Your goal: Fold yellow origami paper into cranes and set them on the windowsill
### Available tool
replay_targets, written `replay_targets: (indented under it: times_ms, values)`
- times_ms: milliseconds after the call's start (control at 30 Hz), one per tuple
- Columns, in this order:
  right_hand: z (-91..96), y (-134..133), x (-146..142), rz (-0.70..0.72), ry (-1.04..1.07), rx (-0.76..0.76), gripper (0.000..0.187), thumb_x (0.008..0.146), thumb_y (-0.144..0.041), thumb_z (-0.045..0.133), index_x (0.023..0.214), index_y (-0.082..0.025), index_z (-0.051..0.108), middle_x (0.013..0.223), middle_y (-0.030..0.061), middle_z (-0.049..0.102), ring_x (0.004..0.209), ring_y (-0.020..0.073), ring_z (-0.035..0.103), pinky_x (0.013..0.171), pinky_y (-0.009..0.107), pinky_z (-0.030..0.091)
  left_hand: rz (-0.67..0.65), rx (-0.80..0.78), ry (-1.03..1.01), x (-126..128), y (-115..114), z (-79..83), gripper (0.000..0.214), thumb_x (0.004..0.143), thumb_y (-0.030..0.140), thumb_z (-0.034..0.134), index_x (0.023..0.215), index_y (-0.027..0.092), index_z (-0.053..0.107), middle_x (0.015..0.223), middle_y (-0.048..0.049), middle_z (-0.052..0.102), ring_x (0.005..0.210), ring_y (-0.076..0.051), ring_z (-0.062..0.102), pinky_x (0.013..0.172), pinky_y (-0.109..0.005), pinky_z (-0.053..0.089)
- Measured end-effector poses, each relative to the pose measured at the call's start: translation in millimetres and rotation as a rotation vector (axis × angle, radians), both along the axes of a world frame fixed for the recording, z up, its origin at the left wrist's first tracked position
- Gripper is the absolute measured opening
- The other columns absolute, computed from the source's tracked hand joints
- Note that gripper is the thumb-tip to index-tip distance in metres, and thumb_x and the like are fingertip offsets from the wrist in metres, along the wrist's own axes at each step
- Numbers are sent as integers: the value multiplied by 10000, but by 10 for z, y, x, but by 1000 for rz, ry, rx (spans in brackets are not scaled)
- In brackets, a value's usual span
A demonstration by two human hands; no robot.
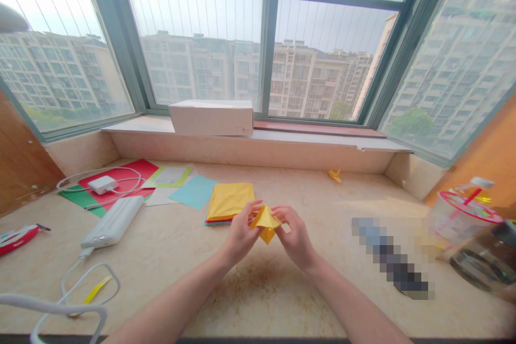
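"Yellow paper, folded [267, 221], is seen just below the centre of the frame; how is it held?"

"Between the left hand [243, 230] and the right hand [297, 232], apparently raised off the surface [181, 250]. Its two sides are pinched, with the fingers of each hand drawn narrow upon it."

"How far has the folding been carried?"

"Part of the way, it may be judged. Creases and peaked corners have been made, and a point is shown at the lower end. Whether more folds are left cannot be told, since some of the paper is covered by the fingers."

"Has any folded piece been set down?"

"One small yellow figure [334, 174] is placed right of centre, toward the back, well apart from both hands. It is judged to be finished."

"And the other sheets?"

"Near the left hand, a yellow-topped stack [231, 199] is laid, with red and blue edges shown beneath. Left of it, a light blue sheet [193, 192] and a red sheet [141, 169] are spread flat, the red one crossed by a white cable [131, 170]. These are judged to be unfolded."
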State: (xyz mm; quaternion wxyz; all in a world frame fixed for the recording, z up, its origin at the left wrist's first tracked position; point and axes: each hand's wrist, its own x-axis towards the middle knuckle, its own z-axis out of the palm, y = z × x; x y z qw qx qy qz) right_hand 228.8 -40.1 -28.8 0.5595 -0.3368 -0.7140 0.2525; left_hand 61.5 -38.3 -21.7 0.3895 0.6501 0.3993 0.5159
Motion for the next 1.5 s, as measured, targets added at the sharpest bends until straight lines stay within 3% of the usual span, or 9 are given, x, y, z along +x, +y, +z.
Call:
replay_targets:
  times_ms: [200, 500, 700, 800, 867, 1033, 1167, 1333, 1500]
  values:
    - [-43, -39, -60, 12, -87, 111, 111, 915, -297, 574, 991, -229, 619, 1056, 75, 641, 972, 206, 622, 827, 328, 520, 138, 27, 92, -8, -13, -1, 457, 757, 256, 700, 1188, 163, 578, 978, -84, 703, 866, -224, 686, 786, -338, 540]
    - [2, -106, -67, -26, -97, 131, 181, 893, -143, 539, 981, -245, 660, 1079, 74, 623, 1021, 212, 610, 885, 352, 499, 123, 55, 34, -31, -30, -27, 389, 759, 196, 675, 1145, 171, 632, 931, -67, 710, 824, -200, 669, 736, -290, 521]
    - [-36, 13, 11, -65, 76, 2, 224, 837, -99, 541, 888, -241, 706, 1063, 71, 617, 1002, 208, 606, 853, 346, 507, -112, 14, -153, -8, -71, 12, 578, 789, 251, 688, 1337, 209, 510, 1192, -112, 619, 1019, -213, 634, 867, -318, 514]
    - [-20, 66, 91, -64, 160, -50, 198, 837, -132, 558, 858, -238, 724, 1055, 78, 612, 977, 207, 611, 806, 335, 528, -298, -20, -249, -6, -118, 72, 735, 788, 371, 714, 1440, 254, 397, 1326, -133, 538, 1148, -247, 576, 944, -355, 481]
    - [0, 70, 128, -43, 173, -54, 191, 836, -146, 575, 832, -246, 737, 1027, 74, 616, 967, 208, 613, 797, 334, 532, -336, -87, -293, -4, -127, 110, 755, 800, 470, 685, 1455, 254, 376, 1305, -134, 555, 1137, -255, 579, 928, -362, 482]
    - [18, 18, 116, 54, 124, -74, 172, 841, -176, 603, 806, -254, 753, 991, 66, 631, 907, 201, 628, 720, 311, 539, -294, -277, -222, 27, -66, 139, 470, 819, 490, 658, 1139, 147, 652, 898, -76, 689, 841, -205, 638, 736, -291, 488]
    - [9, 22, 84, 44, 131, -132, 171, 861, -206, 563, 858, -233, 732, 1021, 67, 662, 930, 204, 641, 761, 325, 544, -197, -272, -198, 33, -17, 122, 350, 779, 453, 704, 873, 117, 676, 758, -41, 663, 667, -150, 591, 608, -240, 442]
    - [23, 51, 59, 132, 249, -335, 261, 912, -325, 510, 1114, -194, 612, 961, 72, 718, 879, 211, 687, 784, 359, 560, -52, -236, -176, 9, -13, 118, 351, 764, 457, 707, 844, 122, 644, 713, -21, 630, 598, -130, 561, 553, -232, 432]
    - [8, 66, 10, 151, 288, -430, 389, 851, -429, 629, 1141, -177, 568, 890, 79, 744, 814, 230, 715, 733, 360, 577, -116, -238, -158, 17, -20, 109, 360, 757, 462, 718, 850, 125, 633, 718, -19, 618, 617, -126, 564, 562, -221, 440]
